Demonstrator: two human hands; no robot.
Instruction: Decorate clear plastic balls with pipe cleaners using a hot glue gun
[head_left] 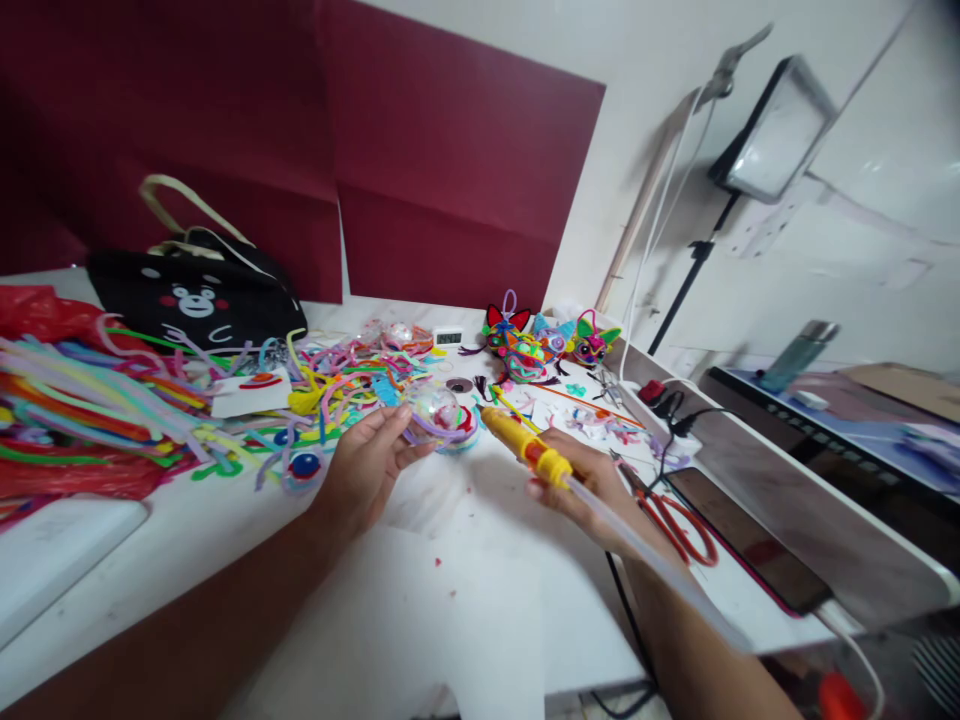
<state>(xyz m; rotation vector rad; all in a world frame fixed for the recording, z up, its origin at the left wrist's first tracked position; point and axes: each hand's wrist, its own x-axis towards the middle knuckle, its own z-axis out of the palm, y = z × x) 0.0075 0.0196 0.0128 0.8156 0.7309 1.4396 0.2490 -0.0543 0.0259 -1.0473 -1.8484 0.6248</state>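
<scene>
Between the thumb and fingers of my left hand (367,460) is a clear plastic ball (436,408) with purple pipe cleaner around it and a red piece on its side. My right hand (589,480) grips a yellow hot glue gun (525,445), with a long pale glue stick (645,550) coming out of its back. The glue gun's tip points left at the ball, close to the red piece; whether they touch I cannot tell. Another clear ball (305,468) with a blue and red eye lies left of my left hand.
A heap of coloured pipe cleaners (112,390) covers the left side. Finished pipe-cleaner ornaments (525,345) stand at the back by a small digital clock (448,337). Red-handled scissors (686,530) and a phone (750,540) with a cable lie right. A black bag (195,300) stands behind.
</scene>
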